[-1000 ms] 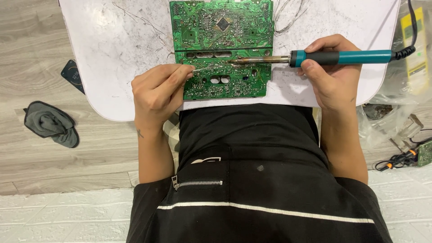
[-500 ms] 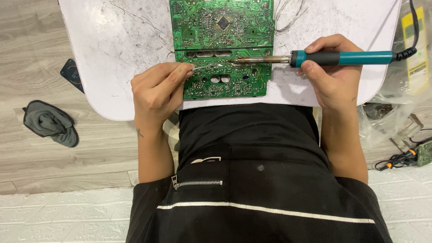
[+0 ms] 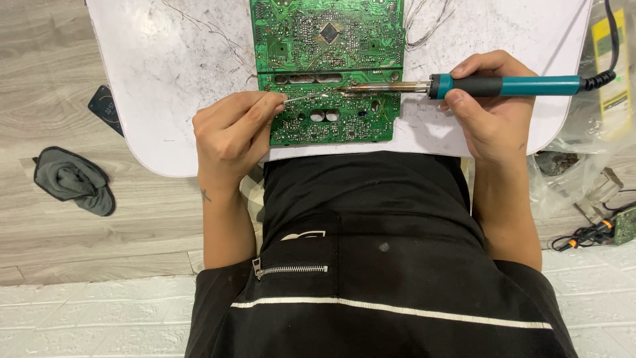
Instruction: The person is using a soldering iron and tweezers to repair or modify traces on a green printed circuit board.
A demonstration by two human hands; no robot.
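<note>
Two hands, right hand (image 3: 493, 109), left hand (image 3: 232, 132), one soldering iron (image 3: 464, 86), one circuit board (image 3: 328, 40)

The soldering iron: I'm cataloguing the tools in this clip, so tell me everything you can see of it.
The soldering iron lies nearly level across the picture, tip pointing toward the person's left. It has a teal handle with a black grip section, a black ribbed cord boot at the rear and a slim metal shaft. The right hand holds it around the grip. Its tip sits over the green circuit board, near the slots, close to a thin wire pinched by the left hand; actual contact cannot be told.
</note>
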